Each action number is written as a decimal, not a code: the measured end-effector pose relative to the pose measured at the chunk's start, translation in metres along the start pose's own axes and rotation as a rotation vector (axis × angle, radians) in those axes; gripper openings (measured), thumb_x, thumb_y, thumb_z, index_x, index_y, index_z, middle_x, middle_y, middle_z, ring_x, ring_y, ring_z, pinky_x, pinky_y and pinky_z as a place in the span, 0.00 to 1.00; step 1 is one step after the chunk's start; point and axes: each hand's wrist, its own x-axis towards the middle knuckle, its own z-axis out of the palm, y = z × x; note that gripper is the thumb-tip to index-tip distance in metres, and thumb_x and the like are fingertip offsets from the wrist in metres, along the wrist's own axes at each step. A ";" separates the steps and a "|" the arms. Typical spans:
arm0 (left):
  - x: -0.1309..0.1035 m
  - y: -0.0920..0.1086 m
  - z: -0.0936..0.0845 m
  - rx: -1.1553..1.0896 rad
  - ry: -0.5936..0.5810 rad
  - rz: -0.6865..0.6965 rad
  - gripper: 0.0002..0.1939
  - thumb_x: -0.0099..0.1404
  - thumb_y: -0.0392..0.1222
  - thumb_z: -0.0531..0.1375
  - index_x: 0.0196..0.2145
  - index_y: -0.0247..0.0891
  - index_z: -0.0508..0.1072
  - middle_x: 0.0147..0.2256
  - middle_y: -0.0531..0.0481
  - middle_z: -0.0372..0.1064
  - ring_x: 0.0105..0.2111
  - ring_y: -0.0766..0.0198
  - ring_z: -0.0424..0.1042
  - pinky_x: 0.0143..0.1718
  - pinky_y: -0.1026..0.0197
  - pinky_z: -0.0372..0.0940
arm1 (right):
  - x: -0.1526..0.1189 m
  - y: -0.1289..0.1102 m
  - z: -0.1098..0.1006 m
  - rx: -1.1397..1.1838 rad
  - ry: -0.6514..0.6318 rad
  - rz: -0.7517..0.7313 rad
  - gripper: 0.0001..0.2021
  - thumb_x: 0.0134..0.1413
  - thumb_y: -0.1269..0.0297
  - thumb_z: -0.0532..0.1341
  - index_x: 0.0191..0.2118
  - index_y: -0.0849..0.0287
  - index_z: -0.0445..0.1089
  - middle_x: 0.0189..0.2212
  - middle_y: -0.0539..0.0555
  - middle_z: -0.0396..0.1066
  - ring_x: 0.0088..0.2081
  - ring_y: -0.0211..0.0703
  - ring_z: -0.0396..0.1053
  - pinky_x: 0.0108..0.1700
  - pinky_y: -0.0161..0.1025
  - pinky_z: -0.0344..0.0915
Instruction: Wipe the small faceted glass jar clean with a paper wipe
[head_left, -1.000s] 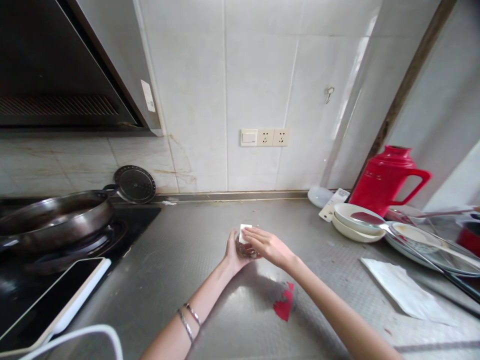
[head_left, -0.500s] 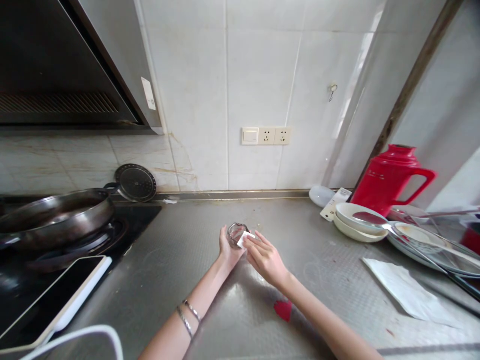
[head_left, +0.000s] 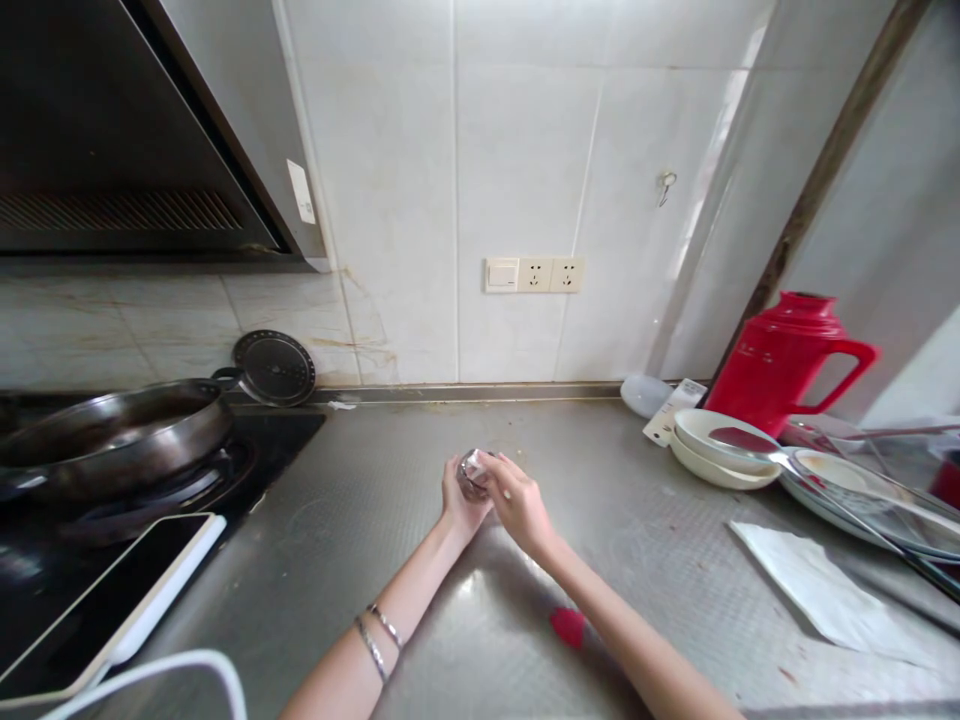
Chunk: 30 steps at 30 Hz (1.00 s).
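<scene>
My left hand (head_left: pixel 461 513) is wrapped round a small clear glass (head_left: pixel 474 488) with a wavy rim, held above the steel counter (head_left: pixel 360 560). My right hand (head_left: pixel 523 503) has its fingers closed on a piece of white tissue (head_left: pixel 472 461), at the mouth of the glass. How far the tissue reaches inside cannot be made out. A red object (head_left: pixel 568 627) lies under my right forearm, partly hidden by it.
On the left, a steel pan (head_left: pixel 135 430) sits on the black stove (head_left: pixel 285 435), with a white-edged device (head_left: pixel 112 600) in front. To the right stand a red thermos (head_left: pixel 776 355), stacked bowls (head_left: pixel 724 465), plates with utensils, and a folded white cloth or paper (head_left: pixel 817 585).
My right hand has turned and closed more, bringing the tissue from the near right rim over the mouth of the glass. The left hand keeps hold of the glass.
</scene>
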 end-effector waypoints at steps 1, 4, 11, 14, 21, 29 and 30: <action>-0.001 0.001 0.002 -0.004 0.020 0.027 0.21 0.64 0.53 0.47 0.28 0.35 0.71 0.26 0.45 0.73 0.28 0.59 0.74 0.38 0.55 0.69 | 0.001 0.006 -0.002 0.072 0.082 0.116 0.15 0.62 0.69 0.50 0.50 0.56 0.69 0.45 0.58 0.75 0.46 0.47 0.74 0.53 0.50 0.68; -0.004 0.004 0.005 -0.001 0.059 0.067 0.20 0.64 0.51 0.48 0.29 0.33 0.71 0.27 0.41 0.73 0.29 0.55 0.74 0.37 0.50 0.69 | 0.003 0.025 -0.007 0.310 0.306 0.470 0.13 0.60 0.61 0.53 0.43 0.59 0.72 0.42 0.59 0.76 0.44 0.50 0.74 0.48 0.50 0.71; -0.003 0.008 0.004 -0.050 0.081 0.133 0.19 0.64 0.53 0.51 0.29 0.33 0.70 0.27 0.43 0.73 0.29 0.56 0.74 0.38 0.49 0.69 | -0.014 0.047 0.004 0.625 0.298 0.806 0.13 0.56 0.56 0.53 0.35 0.60 0.68 0.33 0.57 0.75 0.35 0.45 0.75 0.36 0.43 0.75; -0.004 0.010 0.006 -0.052 0.069 0.139 0.21 0.62 0.56 0.54 0.30 0.33 0.70 0.28 0.42 0.73 0.31 0.55 0.74 0.37 0.51 0.69 | -0.019 0.042 0.011 0.686 0.261 0.869 0.13 0.54 0.54 0.54 0.34 0.59 0.68 0.33 0.57 0.74 0.36 0.46 0.74 0.35 0.42 0.75; -0.003 0.011 0.006 0.155 -0.064 0.258 0.12 0.47 0.37 0.67 0.30 0.35 0.70 0.26 0.50 0.72 0.29 0.62 0.73 0.35 0.60 0.67 | -0.021 0.026 0.014 0.848 0.300 1.118 0.11 0.46 0.55 0.60 0.31 0.58 0.66 0.33 0.55 0.73 0.34 0.47 0.74 0.30 0.41 0.74; -0.001 0.011 0.005 0.303 -0.031 0.380 0.20 0.43 0.38 0.71 0.32 0.35 0.68 0.27 0.53 0.71 0.26 0.66 0.71 0.29 0.64 0.64 | -0.023 0.010 0.025 1.109 0.297 1.211 0.09 0.44 0.59 0.62 0.31 0.58 0.65 0.27 0.56 0.76 0.32 0.50 0.77 0.37 0.48 0.75; -0.001 0.010 0.005 0.346 -0.015 0.397 0.21 0.43 0.40 0.71 0.34 0.35 0.68 0.28 0.52 0.71 0.26 0.65 0.71 0.28 0.63 0.64 | -0.022 0.010 0.024 1.136 0.288 1.205 0.09 0.44 0.60 0.61 0.31 0.58 0.65 0.27 0.57 0.76 0.32 0.51 0.77 0.39 0.48 0.74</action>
